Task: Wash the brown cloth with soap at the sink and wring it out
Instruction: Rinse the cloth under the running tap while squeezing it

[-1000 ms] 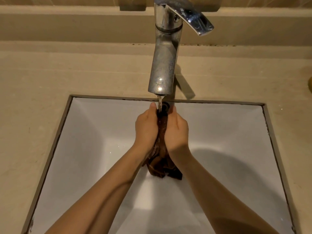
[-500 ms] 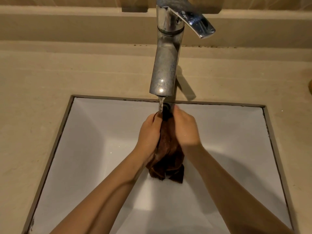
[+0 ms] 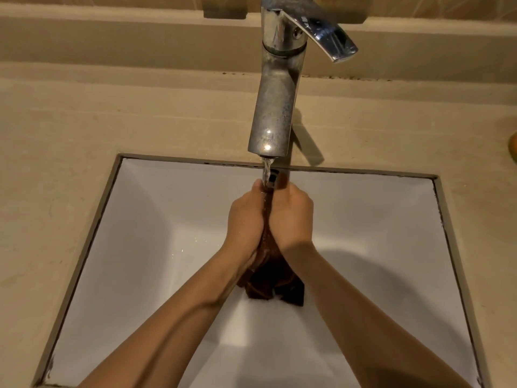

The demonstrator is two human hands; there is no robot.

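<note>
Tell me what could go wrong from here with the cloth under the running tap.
1. The water stream lands where the left hand and right hand meet, close to the back rim of the sink, so it may splash onto the countertop.
2. Both hands grip only the upper part of the brown cloth; its bunched lower end hangs free and could slip into the basin.
</note>
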